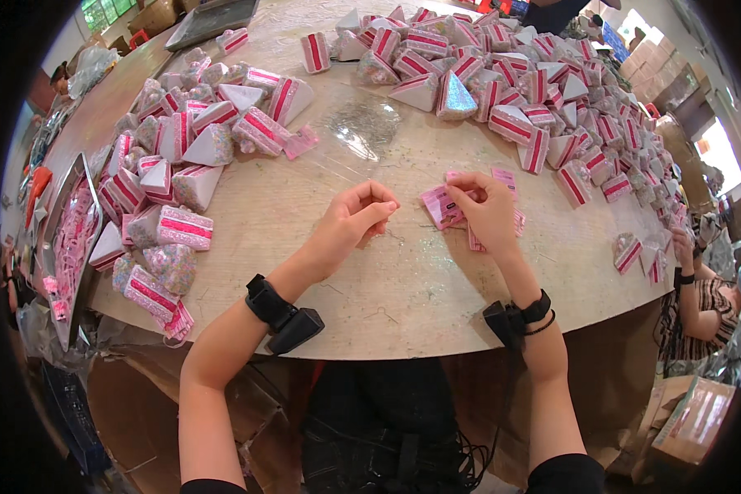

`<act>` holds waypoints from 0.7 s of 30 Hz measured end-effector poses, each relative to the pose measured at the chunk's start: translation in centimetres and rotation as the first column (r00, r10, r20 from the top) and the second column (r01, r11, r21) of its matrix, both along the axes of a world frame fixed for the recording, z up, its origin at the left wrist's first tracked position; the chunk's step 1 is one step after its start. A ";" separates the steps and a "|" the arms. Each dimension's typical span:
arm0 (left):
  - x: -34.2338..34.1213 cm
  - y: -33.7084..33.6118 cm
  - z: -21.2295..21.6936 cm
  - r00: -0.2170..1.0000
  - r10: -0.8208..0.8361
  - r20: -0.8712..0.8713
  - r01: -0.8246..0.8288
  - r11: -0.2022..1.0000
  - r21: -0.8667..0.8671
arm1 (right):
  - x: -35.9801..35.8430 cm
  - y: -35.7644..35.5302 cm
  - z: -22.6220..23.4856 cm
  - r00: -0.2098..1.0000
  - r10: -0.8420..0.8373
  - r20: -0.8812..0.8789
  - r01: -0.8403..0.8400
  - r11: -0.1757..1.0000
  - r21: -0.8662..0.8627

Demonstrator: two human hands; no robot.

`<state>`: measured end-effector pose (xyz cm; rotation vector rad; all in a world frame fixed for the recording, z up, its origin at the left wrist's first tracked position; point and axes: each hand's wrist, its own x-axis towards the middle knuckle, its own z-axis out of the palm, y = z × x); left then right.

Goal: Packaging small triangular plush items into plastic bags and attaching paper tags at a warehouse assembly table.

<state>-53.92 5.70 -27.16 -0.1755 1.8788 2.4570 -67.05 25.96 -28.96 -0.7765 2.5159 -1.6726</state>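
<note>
My left hand (358, 221) is closed in a pinch above the middle of the wooden table. A faint thin strand seems to show near its fingertips, too fine to make out. My right hand (486, 212) is also closed in a pinch, just over several pink printed tags (438, 207) lying on the table. Whether its fingertips hold a tag or only a thin thread cannot be told. To the left lies a pile of cake-slice-shaped pieces (185, 229), with pink and white layered sides and glittery or white faces. A larger pile of the same slices (502, 123) covers the far right.
A clear plastic sheet (362, 132) lies between the piles. At the left edge stands a metal tray (74, 239) with pink items. A few loose slices (627, 252) lie near the right edge, where a co-worker in a striped top (708, 309) sits. Cartons (692, 420) stand below.
</note>
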 end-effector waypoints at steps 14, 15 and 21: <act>0.2 0.4 0.3 0.998 -0.020 -0.059 0.016 0.998 -0.066 | 2.0 -0.1 1.4 0.875 0.440 0.199 -0.257 0.773 -0.580; 0.2 0.7 0.4 0.997 -0.021 -0.077 0.015 0.997 -0.081 | 2.4 -0.1 1.5 0.826 0.527 0.198 -0.349 0.755 -0.556; 0.4 -0.1 0.0 0.844 -0.165 -0.510 -0.223 0.757 -0.614 | 4.5 -1.1 2.2 0.812 0.524 0.255 -0.466 0.847 -0.256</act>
